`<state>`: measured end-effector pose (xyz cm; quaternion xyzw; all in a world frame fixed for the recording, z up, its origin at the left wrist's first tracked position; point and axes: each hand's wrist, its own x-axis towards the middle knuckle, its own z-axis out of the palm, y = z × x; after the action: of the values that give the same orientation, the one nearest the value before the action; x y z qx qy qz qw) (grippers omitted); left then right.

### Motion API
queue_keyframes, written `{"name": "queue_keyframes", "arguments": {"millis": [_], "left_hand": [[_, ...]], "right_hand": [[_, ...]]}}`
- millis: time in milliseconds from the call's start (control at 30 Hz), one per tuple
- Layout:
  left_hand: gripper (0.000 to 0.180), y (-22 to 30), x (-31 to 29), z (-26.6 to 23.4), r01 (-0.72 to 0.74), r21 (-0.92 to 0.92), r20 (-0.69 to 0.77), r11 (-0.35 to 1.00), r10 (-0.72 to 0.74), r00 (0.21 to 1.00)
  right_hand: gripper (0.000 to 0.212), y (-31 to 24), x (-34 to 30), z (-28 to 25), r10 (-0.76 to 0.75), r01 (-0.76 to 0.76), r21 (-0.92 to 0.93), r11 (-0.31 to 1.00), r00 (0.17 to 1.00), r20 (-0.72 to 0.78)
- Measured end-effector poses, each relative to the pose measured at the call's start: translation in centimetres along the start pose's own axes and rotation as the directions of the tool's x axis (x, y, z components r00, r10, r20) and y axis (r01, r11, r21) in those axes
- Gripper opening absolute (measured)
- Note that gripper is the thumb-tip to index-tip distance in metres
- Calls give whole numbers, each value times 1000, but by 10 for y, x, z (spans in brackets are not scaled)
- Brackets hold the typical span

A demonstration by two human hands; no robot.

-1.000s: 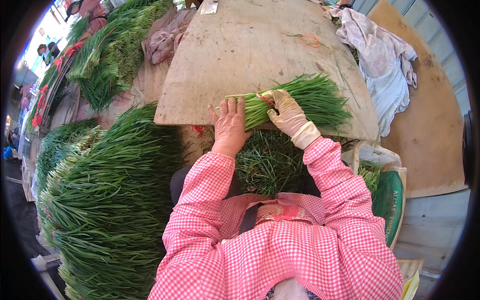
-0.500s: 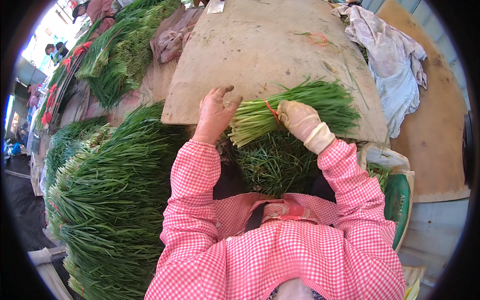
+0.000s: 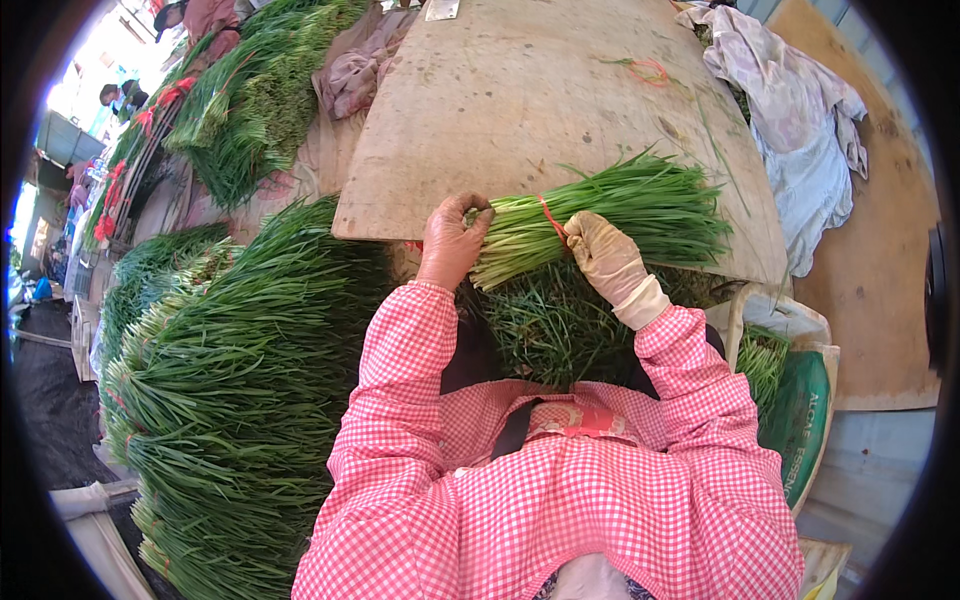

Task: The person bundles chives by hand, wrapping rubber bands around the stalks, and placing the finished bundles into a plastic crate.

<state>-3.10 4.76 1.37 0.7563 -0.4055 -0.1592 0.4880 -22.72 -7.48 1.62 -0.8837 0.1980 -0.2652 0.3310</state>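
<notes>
A bundle of green chives (image 3: pixel 625 212) lies across the near edge of the wooden board, its pale stem ends to the left and its leaf tips to the right. Around its stems runs a red tie (image 3: pixel 550 218). My bare left hand (image 3: pixel 452 240) is closed at the cut stem ends, with thumb and fingers against them. In a pale, stained glove, my right hand (image 3: pixel 605 258) pinches the end of the red tie on the near side of the bundle.
The wooden board (image 3: pixel 520 90) carries a few loose red ties (image 3: pixel 648 72). Many chive bundles (image 3: pixel 230 380) are piled at my left, with more (image 3: pixel 250 110) beyond. Loose leaves (image 3: pixel 550 325) lie below the board. A green-and-white sack (image 3: pixel 800 420) and hanging cloth (image 3: pixel 790 110) are at right.
My left hand has moved in from beside the bundle, and its raised fingers have closed at the stem ends. My right hand has drawn the tie's end slightly toward me.
</notes>
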Motion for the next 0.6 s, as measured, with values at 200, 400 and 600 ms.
{"name": "queue_keyframes", "arguments": {"millis": [200, 400, 600], "left_hand": [[9, -16, 1, -6, 190, -334, 62, 923, -179, 982], [18, -17, -3, -11, 107, -315, 13, 943, -109, 994], [85, 50, -25, 2, -374, 564, 144, 737, 358, 923]], "right_hand": [[5, 5, 5, -2, 99, -99, -19, 995, 995, 20], [7, 8, 8, -3, 103, -105, 40, 994, 993, 54], [19, -23, 10, -29, 271, -168, -373, 913, 932, 242]]}}
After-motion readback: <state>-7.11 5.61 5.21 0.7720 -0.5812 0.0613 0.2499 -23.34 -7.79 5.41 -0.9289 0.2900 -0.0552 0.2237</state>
